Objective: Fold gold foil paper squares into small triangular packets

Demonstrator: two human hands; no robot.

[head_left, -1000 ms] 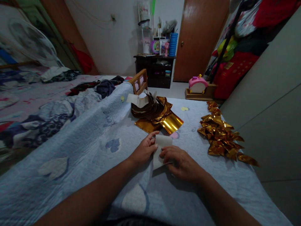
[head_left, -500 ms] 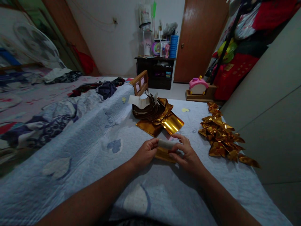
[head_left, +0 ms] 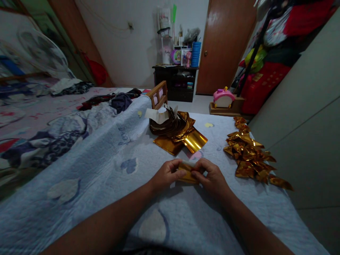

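Small gold-foil paper sheet with a pale reverse (head_left: 187, 176), partly folded over, is at the near middle of the light-blue quilted cover (head_left: 106, 187); the left hand (head_left: 168, 174) pinches its left end, the right hand (head_left: 210, 173) its right; a fanned pile of gold-foil sheets (head_left: 195, 139) lies just beyond, pointed folded gold-foil pieces (head_left: 248, 153) to the right
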